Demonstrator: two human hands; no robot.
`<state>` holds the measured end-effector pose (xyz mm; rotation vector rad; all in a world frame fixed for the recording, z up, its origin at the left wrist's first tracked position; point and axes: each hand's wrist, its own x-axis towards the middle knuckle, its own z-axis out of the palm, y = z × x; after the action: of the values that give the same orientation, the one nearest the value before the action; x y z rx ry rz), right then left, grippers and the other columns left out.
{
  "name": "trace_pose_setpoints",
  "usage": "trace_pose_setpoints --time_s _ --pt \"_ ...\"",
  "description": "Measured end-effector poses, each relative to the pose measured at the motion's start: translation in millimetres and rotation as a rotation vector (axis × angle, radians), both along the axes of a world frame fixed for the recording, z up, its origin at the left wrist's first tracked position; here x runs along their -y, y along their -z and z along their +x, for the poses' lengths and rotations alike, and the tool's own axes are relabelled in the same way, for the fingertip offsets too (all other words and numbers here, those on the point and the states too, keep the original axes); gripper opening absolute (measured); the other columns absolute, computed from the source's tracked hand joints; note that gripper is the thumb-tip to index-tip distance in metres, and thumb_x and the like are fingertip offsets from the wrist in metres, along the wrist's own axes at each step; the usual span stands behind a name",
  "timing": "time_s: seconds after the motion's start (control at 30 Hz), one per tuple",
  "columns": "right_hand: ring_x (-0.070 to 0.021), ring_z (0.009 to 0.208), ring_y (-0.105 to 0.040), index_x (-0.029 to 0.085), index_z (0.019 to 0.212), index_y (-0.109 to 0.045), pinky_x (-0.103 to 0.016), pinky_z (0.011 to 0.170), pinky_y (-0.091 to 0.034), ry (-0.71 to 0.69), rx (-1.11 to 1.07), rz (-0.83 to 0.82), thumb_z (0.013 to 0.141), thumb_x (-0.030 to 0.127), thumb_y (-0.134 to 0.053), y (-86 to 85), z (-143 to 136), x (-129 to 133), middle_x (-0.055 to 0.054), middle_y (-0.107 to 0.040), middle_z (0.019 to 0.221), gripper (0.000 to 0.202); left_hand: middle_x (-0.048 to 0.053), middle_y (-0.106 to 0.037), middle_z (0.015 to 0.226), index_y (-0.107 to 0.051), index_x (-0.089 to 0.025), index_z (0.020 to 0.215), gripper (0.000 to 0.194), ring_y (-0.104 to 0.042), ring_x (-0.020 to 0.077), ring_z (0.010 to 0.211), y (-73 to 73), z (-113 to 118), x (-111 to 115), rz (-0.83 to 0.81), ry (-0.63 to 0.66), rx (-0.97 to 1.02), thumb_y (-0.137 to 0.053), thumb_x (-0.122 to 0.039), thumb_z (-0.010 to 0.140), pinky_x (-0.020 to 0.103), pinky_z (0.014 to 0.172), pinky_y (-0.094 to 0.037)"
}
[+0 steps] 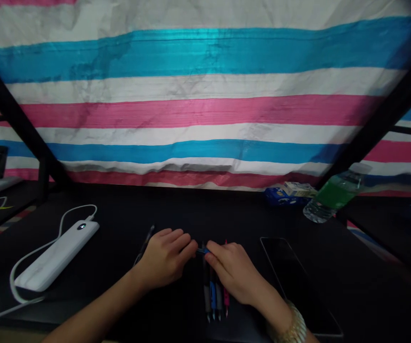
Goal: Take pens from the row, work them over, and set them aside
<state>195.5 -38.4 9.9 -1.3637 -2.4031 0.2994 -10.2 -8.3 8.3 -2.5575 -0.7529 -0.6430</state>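
We pinch one small blue pen part (201,250) between left hand (166,257) and right hand (232,271) fingers; four pens (215,295) lie in a row, one pen (144,244) apart.

bare dark table (127,286) left of left hand (166,262), power bank (57,255) and its cable (23,267) beyond, phone (298,281) just right of right hand (234,274), water bottle (334,193) at back right, open strip along striped sheet (198,109)

Both forearms reach in from the bottom edge and converge at centre. The left hand (166,257) curls palm down, the right hand (232,271) likewise, their pinched fingertips almost meeting. The right wrist wears a bracelet (293,328).
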Motion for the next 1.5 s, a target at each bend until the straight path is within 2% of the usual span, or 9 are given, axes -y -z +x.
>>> trace_pose_setpoints --time_s 0.2,0.37,0.5,0.6,0.83,0.97,1.13,1.33,1.5 --pt "-0.0112 0.058 -0.051 0.020 0.073 -0.056 -0.023 0.059 -0.033 -0.009 -0.301 -0.222 0.097 0.022 -0.044 -6.2 0.7 0.9 0.004 -0.056 0.062 0.027 0.000 -0.059 0.070 -0.058 -0.017 0.096 0.016 -0.050 0.0157 0.064 3.6 -2.1 -0.8 0.090 0.034 0.018 -0.042 -0.017 0.095 0.033 0.055 -0.030" --pt "-0.0075 0.049 -0.035 0.017 0.092 -0.063 -0.019 0.045 -0.029 -0.132 -0.728 -0.709 0.097 0.036 -0.045 3.6 12.0 -4.8 0.006 -0.043 0.062 0.027 0.002 -0.066 0.076 -0.060 -0.015 0.100 0.021 -0.056 0.0162 0.066 0.7 -3.0 -0.7 0.179 0.108 0.077 -0.040 -0.013 0.096 0.032 0.057 -0.036" --pt "-0.0061 0.049 -0.029 0.017 0.101 -0.062 -0.016 0.043 -0.027 -0.136 -0.764 -0.911 0.097 0.046 -0.044 3.7 21.8 -6.8 0.006 -0.038 0.066 0.035 0.004 -0.071 0.085 -0.061 -0.014 0.104 0.020 -0.061 0.0165 0.073 -4.0 -5.2 0.0 0.239 0.153 0.126 -0.043 -0.011 0.096 0.032 0.066 -0.043" --pt "-0.0079 0.052 -0.034 0.018 0.094 -0.064 -0.017 0.047 -0.032 -0.142 -0.625 -0.767 0.100 0.042 -0.040 -2.6 24.2 -4.0 0.006 -0.038 0.063 0.035 0.003 -0.072 0.088 -0.061 -0.014 0.106 0.020 -0.063 0.0169 0.076 -3.9 -6.7 1.1 0.253 0.140 0.128 -0.044 -0.010 0.095 0.032 0.070 -0.045" --pt "-0.0147 0.071 -0.059 0.020 0.085 -0.057 -0.026 0.068 -0.042 -0.037 -0.235 -0.170 0.096 0.012 -0.040 -1.5 12.6 -2.7 -0.001 -0.063 0.079 0.021 0.003 -0.067 0.079 -0.058 -0.017 0.099 0.016 -0.060 0.0182 0.065 3.0 -0.4 -1.1 0.133 -0.021 -0.018 -0.042 -0.018 0.098 0.031 0.055 -0.038" --pt "-0.0142 0.064 -0.059 0.020 0.080 -0.050 -0.025 0.058 -0.036 0.002 -0.043 -0.103 0.091 0.003 -0.041 -0.8 6.9 -7.1 0.000 -0.064 0.075 0.022 -0.001 -0.061 0.066 -0.051 -0.020 0.079 0.023 -0.059 0.0191 0.054 3.2 5.3 -0.5 -0.109 -0.182 -0.120 -0.043 -0.028 0.098 0.030 0.050 -0.037" --pt "-0.0166 0.071 -0.061 0.020 0.081 -0.050 -0.027 0.060 -0.035 0.018 0.090 0.039 0.085 -0.003 -0.043 -2.0 4.9 -8.2 -0.001 -0.064 0.079 0.024 0.002 -0.065 0.068 -0.051 -0.018 0.083 0.027 -0.063 0.0224 0.052 -1.6 8.2 2.7 -0.286 -0.265 -0.225 -0.036 -0.032 0.100 0.030 0.048 -0.039" --pt "-0.0186 0.072 -0.058 0.019 0.080 -0.053 -0.028 0.058 -0.036 0.027 0.201 0.152 0.086 -0.001 -0.045 3.2 1.8 -8.2 -0.002 -0.062 0.078 0.022 0.006 -0.068 0.064 -0.055 -0.016 0.087 0.035 -0.065 0.0258 0.052 -2.9 7.5 2.8 -0.424 -0.281 -0.276 -0.029 -0.033 0.102 0.029 0.046 -0.035" --pt "-0.0213 0.075 -0.055 0.018 0.087 -0.060 -0.032 0.067 -0.044 -0.023 0.108 0.366 0.093 0.009 -0.045 9.0 1.5 -10.9 -0.005 -0.061 0.078 0.019 0.002 -0.066 0.063 -0.054 -0.019 0.075 0.044 -0.064 0.0201 0.056 -6.7 -3.0 -3.3 -0.592 -0.217 -0.133 -0.026 -0.037 0.103 0.027 0.050 -0.032"
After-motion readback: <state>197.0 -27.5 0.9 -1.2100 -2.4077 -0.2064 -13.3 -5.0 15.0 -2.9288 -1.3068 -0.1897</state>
